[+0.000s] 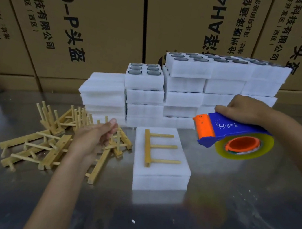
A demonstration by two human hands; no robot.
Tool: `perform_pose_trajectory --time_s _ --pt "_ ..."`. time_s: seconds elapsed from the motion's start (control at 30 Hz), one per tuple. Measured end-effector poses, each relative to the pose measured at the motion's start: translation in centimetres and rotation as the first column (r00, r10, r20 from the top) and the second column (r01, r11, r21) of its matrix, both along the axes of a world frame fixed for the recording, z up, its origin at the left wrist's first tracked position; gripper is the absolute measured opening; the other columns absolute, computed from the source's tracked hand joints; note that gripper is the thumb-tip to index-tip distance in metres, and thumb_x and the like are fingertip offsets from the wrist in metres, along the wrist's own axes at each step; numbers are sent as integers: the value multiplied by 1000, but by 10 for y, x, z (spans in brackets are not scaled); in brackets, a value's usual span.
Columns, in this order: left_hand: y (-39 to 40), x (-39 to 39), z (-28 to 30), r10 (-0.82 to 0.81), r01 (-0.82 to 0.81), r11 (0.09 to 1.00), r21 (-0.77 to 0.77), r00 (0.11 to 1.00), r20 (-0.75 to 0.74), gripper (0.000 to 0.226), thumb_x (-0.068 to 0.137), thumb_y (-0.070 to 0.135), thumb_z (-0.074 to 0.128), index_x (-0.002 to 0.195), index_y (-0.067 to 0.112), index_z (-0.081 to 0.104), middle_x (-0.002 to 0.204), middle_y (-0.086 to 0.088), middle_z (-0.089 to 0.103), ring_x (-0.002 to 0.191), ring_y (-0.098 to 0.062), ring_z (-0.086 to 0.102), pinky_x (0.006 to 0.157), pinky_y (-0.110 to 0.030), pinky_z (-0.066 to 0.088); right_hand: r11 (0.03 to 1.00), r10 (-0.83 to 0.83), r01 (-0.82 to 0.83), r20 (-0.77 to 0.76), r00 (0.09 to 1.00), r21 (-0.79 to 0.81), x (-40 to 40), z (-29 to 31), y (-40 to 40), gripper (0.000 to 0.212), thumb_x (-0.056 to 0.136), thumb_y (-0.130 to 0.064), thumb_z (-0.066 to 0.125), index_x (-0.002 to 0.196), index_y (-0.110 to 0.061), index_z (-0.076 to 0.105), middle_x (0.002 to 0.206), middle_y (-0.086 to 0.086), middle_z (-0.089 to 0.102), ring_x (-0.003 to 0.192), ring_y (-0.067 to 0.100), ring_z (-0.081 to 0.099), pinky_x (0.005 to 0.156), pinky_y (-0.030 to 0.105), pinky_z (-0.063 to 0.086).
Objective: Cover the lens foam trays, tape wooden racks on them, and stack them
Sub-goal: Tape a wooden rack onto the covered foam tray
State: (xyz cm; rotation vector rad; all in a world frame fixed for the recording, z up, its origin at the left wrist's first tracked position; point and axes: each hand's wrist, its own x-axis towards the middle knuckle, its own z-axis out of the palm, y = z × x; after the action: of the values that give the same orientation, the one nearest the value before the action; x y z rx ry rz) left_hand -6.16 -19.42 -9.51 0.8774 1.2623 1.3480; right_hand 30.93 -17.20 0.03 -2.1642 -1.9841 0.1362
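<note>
Right hand (240, 108): fingers curled over the top of a blue and orange tape dispenser (221, 129), gripping it in the air above the table, right of the foam tray. Left hand (93, 135): holds nothing, fingers loosely bent, poised over the rack pile. Dispenser: one, carrying one roll of clear yellowish tape (246, 146) on an orange hub; white circled "C" mark and small print on the blue body, too small to read. Covered foam tray (160, 171): one, white, rectangular, a flat foam sheet closing its top, lying on the metal table (209, 218) at centre. Wooden rack (153, 147): one, pale wood, a bar with three pegs, lying flat on the tray's cover. Loose wooden racks (50, 139): tangled heap on the table left of the tray, number not countable. Stacked foam trays (184, 91): behind, several columns; the top trays are uncovered and show round dark lenses (146, 68), six in the nearest. Cardboard cartons (82, 18): backdrop, printed "4.0-P头盔", "科技有限公司" and "AH4".
</note>
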Motion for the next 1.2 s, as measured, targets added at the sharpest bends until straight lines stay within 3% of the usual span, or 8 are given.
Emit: perform_pose_trajectory --time_s 0.13,0.43,0.57,0.73,0.87,0.97,1.07,1.2 --pt "-1 1 -16 15 -12 999 -35 996 87 22 79 22 79 95 7 76 72 3 71 58 -5 57 66 -24 48 1000 16 -16 16 1000 -14 -4 -4 16 60 97 -57 46 58 -13 58 64 8 61 61 22 58 59 32 38" --pt "28 8 -57 289 -292 956 8 941 -175 17 78 26 83 75 10 77 52 4 65 43 -4 54 45 -21 47 998 32 -29 48 998 -64 -16 -22 46 56 96 -59 44 66 -15 59 68 5 63 66 20 61 61 31 39" --pt "35 9 -70 313 -323 946 12 908 -279 21 77 29 82 67 13 76 47 2 63 39 -10 51 50 -26 47 997 37 -31 83 996 -74 -20 -33 58 53 94 -60 45 69 -15 60 71 4 64 69 20 62 62 32 40" --pt "38 12 -81 295 -312 950 31 854 -428 25 81 33 79 62 18 73 48 1 64 36 -12 53 52 -26 49 994 15 -1 127 992 -107 -17 -52 66 52 94 -60 44 67 -17 56 70 2 62 68 18 60 63 32 40" --pt "37 18 -87 283 -293 953 72 788 -546 32 82 35 77 54 25 67 45 10 61 44 -8 57 51 -22 38 993 15 -1 118 993 -120 -14 -68 66 53 95 -58 44 63 -17 54 69 3 61 67 18 59 60 31 37" --pt "37 23 -96 210 -227 973 50 763 -611 31 83 35 76 56 23 67 48 6 63 50 -18 59 59 -30 53 992 16 -2 112 994 -126 -14 -78 65 53 96 -57 44 63 -16 53 68 3 61 66 19 58 59 31 37" --pt "35 32 -103 189 -204 977 57 722 -665 33 84 34 75 58 15 69 54 4 65 52 -20 62 62 -37 57 992 15 -3 95 995 -124 -13 -84 65 53 96 -56 44 61 -16 53 67 4 61 65 19 59 58 31 37" --pt "34 42 -110 198 -192 977 88 685 -702 34 86 32 73 58 13 68 51 0 63 50 -17 59 53 -27 46 993 14 -3 92 996 -121 -12 -84 64 54 96 -57 44 63 -16 56 68 3 63 65 19 60 58 30 38"
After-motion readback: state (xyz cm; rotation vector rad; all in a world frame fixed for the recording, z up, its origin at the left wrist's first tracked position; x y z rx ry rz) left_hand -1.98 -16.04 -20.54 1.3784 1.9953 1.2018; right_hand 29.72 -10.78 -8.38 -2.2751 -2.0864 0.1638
